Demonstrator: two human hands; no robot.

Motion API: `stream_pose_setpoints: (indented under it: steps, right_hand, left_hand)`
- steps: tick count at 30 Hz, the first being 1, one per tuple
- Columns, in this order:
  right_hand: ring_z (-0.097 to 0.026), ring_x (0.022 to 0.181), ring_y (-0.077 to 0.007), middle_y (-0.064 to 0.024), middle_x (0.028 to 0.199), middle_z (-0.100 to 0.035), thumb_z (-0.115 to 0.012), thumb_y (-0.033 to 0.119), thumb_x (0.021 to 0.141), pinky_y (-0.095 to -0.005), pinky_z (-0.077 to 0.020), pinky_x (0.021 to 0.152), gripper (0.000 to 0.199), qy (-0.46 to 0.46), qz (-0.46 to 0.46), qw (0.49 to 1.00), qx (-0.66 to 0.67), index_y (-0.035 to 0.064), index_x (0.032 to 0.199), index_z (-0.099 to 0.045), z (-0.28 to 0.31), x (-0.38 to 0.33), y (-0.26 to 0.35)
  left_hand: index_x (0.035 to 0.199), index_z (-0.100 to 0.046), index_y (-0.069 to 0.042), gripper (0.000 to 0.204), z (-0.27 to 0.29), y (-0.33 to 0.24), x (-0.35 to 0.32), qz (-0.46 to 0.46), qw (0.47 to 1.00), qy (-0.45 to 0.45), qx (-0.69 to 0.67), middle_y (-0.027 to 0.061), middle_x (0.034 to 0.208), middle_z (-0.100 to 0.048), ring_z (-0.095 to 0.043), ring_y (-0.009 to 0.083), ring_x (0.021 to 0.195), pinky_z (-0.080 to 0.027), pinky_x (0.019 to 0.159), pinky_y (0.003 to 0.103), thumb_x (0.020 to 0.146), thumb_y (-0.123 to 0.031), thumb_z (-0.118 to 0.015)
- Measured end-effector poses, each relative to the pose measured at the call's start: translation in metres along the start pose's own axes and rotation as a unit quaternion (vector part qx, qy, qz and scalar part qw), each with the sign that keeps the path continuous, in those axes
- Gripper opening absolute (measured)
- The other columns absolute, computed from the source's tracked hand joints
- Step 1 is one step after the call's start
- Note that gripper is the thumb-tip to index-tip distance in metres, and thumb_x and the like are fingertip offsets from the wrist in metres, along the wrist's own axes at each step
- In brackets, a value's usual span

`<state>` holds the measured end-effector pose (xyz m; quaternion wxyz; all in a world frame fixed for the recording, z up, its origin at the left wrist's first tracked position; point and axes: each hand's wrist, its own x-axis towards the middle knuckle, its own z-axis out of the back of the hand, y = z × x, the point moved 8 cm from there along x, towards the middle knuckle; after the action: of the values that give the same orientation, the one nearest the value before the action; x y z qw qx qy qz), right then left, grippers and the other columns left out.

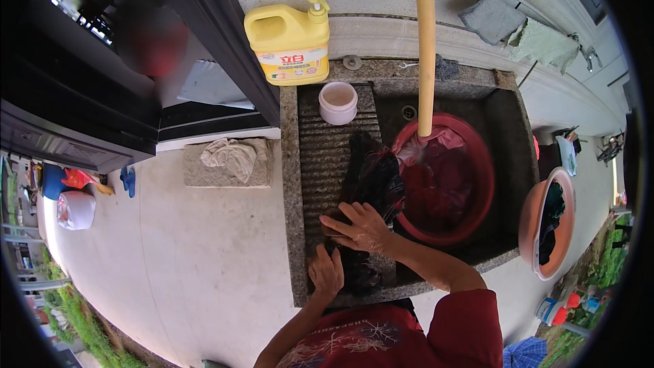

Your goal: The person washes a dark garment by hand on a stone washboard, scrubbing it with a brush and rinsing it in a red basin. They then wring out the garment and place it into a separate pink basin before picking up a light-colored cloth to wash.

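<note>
Hands (368, 230) at dark cloth (373, 172), long axis (seemingly) front to back

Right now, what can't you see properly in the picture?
Head view: the part of the dark cloth under the right hand; the hand covers it.
Head view: the bottom of the red tub; the wet laundry inside hides it.
Head view: the rest of the blue umbrella; the lower edge cuts it off.
Head view: the reddish shape at upper left; too blurred to name.
</note>
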<state>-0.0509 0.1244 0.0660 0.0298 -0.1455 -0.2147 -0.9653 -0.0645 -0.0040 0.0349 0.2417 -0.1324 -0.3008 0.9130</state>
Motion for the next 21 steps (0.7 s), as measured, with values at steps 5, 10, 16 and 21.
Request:
stream_pose_setpoints:
  steps: [5, 10, 16, 21]
  right_hand:
    - [-0.053, 0.088, -0.0292, -0.0102, 0.100, -0.050, -0.069, 0.033, 0.076, -0.0428, -0.0470, 0.070, 0.053, -0.140, -0.190, 0.959, -0.160, 0.0257, 0.126, -0.054, 0.026, 0.046, -0.169]
    - [-0.054, 0.091, -0.0308, -0.0101, 0.099, -0.051, -0.067, 0.033, 0.078, -0.0408, -0.0485, 0.074, 0.051, -0.105, -0.240, 0.964, -0.039, 0.0259, 0.127, -0.054, 0.009, 0.045, -0.150]
    - [-0.051, 0.083, -0.0244, -0.0101, 0.108, -0.048, -0.070, 0.035, 0.076, -0.0355, -0.0437, 0.070, 0.060, 0.019, 0.026, 0.999, -0.040, 0.0283, 0.132, -0.049, 0.016, -0.017, -0.015]
    - [-0.052, 0.090, -0.0299, -0.0136, 0.105, -0.050, -0.067, 0.035, 0.078, -0.0421, -0.0441, 0.073, 0.058, -0.203, -0.246, 0.937, -0.146, 0.0248, 0.132, -0.049, 0.029, 0.026, -0.161]
  left_hand:
    - [0.107, -0.051, 0.003, 0.030, -0.007, -0.003, -0.004, -0.003, 0.999, 0.034, -0.006, 0.0233, 0.072, -0.061, -0.060, 0.0416, 0.067, -0.044, 0.061, 0.048, 0.093, -0.023, -0.052]
    - [0.113, -0.049, 0.000, 0.032, 0.002, 0.004, 0.001, 0.075, 0.991, -0.007, -0.110, 0.0228, 0.074, -0.061, -0.058, 0.0419, 0.068, -0.042, 0.063, 0.049, 0.096, -0.027, -0.047]
    - [0.109, -0.049, -0.002, 0.022, -0.002, 0.005, 0.002, 0.083, 0.994, 0.028, -0.065, 0.0217, 0.068, -0.059, -0.057, 0.0428, 0.064, -0.041, 0.061, 0.050, 0.093, -0.017, -0.050]
    - [0.107, -0.050, -0.004, 0.019, -0.008, -0.006, 0.000, 0.018, 1.000, 0.010, -0.010, 0.0205, 0.064, -0.059, -0.059, 0.0409, 0.060, -0.044, 0.054, 0.047, 0.091, -0.014, -0.053]
